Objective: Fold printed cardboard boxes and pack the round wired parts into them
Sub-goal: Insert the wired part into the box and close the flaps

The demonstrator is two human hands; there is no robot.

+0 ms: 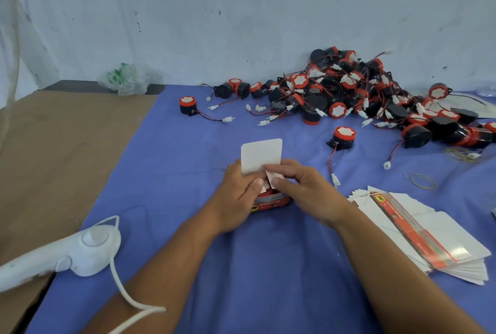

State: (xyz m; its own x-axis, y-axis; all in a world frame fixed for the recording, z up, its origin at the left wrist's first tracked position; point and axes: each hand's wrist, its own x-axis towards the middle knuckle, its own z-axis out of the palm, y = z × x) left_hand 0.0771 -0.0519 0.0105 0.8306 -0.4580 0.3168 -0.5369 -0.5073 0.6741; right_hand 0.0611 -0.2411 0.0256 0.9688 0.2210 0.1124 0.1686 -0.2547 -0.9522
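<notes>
- Near the middle of the table, on a blue cloth (268,274), a red printed box (271,201) stands with its top open and its white lid flap (261,155) upright on the far side.
- The left hand (237,196) holds the box's left side. Its grip is curled round the box, with the thumb laid across the opening.
- The right hand (304,190) is at the box's right side. Its grip pinches a small side flap (271,180), tilted in over the opening, between thumb and fingers.
- Something red and white shows inside the opening, too hidden by the fingers to name.
- A pile of round wired parts (362,92), black bodies with red caps, red-and-black wires and white plugs, lies at the far right against the pale wall (241,11).
- One loose part (343,137) sits between the pile and the box, apart from both. Another loose part (188,105) stands alone to the pile's left.
- A fanned stack of flat box blanks (429,237), white with a red printed strip, lies to the right of the right forearm.
- Rubber bands (421,181) lie on the cloth just beyond that stack.
- A brown cardboard sheet (53,151) covers the table left of the cloth, and a crumpled clear plastic bag (128,78) sits at its far edge by the wall.
- A white plastic device (88,249) with a thick white cord (118,280) rests at the near left, across the edge of cloth and cardboard.
</notes>
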